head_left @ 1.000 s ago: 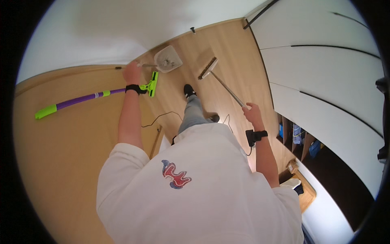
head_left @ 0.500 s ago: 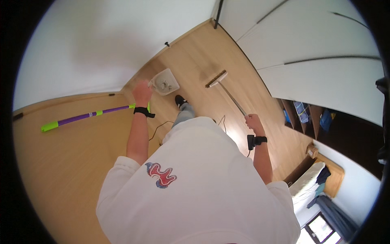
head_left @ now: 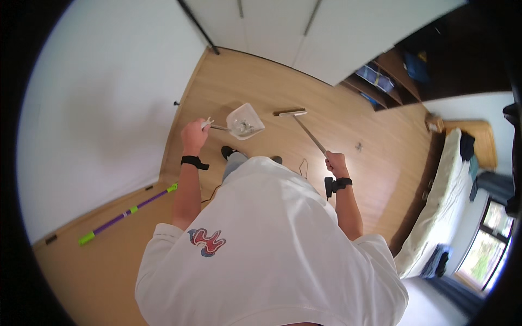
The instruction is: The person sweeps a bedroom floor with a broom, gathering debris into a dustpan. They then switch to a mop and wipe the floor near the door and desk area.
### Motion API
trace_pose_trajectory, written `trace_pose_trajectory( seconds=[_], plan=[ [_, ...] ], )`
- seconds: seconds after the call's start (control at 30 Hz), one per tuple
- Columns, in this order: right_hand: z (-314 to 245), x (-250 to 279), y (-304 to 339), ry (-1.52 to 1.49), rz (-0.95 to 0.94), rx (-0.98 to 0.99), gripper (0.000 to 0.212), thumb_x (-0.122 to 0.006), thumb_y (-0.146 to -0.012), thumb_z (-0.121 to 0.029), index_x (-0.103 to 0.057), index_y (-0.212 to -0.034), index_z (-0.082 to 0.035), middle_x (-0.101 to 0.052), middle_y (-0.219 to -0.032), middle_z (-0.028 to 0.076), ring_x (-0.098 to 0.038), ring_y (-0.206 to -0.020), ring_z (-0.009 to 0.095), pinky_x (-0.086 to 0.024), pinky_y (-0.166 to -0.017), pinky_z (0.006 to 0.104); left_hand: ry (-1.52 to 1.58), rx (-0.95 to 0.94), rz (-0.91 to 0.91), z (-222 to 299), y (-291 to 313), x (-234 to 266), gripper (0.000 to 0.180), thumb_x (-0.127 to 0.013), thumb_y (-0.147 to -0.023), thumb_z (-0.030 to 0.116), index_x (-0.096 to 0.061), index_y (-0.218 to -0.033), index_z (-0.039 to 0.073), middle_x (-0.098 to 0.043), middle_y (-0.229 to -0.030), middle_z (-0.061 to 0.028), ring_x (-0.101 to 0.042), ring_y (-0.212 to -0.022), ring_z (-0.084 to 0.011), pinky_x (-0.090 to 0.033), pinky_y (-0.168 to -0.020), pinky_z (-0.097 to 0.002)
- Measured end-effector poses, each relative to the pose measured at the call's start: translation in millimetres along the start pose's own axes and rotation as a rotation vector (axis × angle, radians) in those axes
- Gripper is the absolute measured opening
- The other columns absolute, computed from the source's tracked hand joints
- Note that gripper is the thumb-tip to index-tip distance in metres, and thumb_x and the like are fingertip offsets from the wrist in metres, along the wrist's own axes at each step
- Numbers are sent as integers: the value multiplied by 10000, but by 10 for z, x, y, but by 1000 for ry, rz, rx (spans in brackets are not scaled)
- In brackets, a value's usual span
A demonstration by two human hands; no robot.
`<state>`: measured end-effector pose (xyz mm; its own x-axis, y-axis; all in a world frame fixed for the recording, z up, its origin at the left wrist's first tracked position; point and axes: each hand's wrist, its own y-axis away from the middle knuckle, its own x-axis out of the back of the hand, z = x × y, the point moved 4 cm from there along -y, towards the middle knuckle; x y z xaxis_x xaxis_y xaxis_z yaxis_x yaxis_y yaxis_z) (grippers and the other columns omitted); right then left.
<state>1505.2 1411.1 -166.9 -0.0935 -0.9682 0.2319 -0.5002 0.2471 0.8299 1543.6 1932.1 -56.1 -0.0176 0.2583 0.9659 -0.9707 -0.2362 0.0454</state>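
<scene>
My left hand [head_left: 194, 137] is closed on the handle of a white dustpan [head_left: 237, 115], which has some grey debris [head_left: 246, 127] in its pan. In my right hand [head_left: 336, 163] is the long grey handle of a broom [head_left: 311, 135]. The broom's wide white head with brown bristles [head_left: 290, 113] is to the right of the dustpan, apart from it. Whether the pan touches the floor I cannot tell. A small grey clump [head_left: 359, 146] lies on the wooden floor, right of the broom handle.
A purple and green pole [head_left: 130, 211] lies along the wall at left. White wardrobe doors [head_left: 277, 43] and open shelves [head_left: 386, 81] line the far side. A bed [head_left: 437, 201] stands at right. A thin cable [head_left: 212, 194] runs near my feet.
My view has turned to the right, bringing in more of the bed and window. The dustpan has swung so its handle now lies out to the left, and it is nearer the broom head.
</scene>
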Motion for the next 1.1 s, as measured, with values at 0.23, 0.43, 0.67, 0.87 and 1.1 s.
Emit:
trace_pose_trajectory(
  seconds=[0.23,0.43,0.67,0.87,1.1],
  plan=[
    [688,754,-68,-448,161,-131,236,-589,-890,-139,-519,-713,1,-533,-627,76,-426,-449,103,-310,-368,232,70,-259,-120,1233,-656,-382,224,-669,-818,247,-666,-974,87,-652,-920,-116,-608,-850,-351,-495,-706,-430],
    [1019,908,-59,-1010,281,-152,149,-524,-930,-99,-499,-854,26,-532,-732,110,-446,-533,94,-399,-436,191,149,-514,-145,2061,-1187,-896,258,-669,-828,251,-673,-1013,72,-654,-944,-148,-608,-863,-359,-492,-733,-428],
    [1299,1143,-156,-1752,-169,-131,165,-523,-927,-88,-505,-919,76,-542,-731,76,-478,-520,68,-458,-450,153,160,-647,-283,2907,-1808,-1535,269,-687,-807,243,-672,-1005,61,-655,-911,-168,-608,-839,-370,-492,-718,-434],
    [1209,1151,-37,-2160,-240,-102,235,-471,-911,-74,-468,-1040,123,-499,-704,50,-450,-472,55,-414,-368,158,213,-800,-391,3531,-2145,-1743,230,-683,-803,258,-667,-942,75,-656,-906,-163,-605,-846,-376,-490,-704,-455],
    [931,1046,109,-1721,39,-214,130,-482,-931,-62,-475,-946,67,-472,-699,33,-381,-455,41,-306,-358,143,213,-790,-587,4031,-2457,-2078,281,-707,-784,234,-670,-994,51,-654,-914,-199,-613,-853,-385,-493,-719,-459]
  ],
)
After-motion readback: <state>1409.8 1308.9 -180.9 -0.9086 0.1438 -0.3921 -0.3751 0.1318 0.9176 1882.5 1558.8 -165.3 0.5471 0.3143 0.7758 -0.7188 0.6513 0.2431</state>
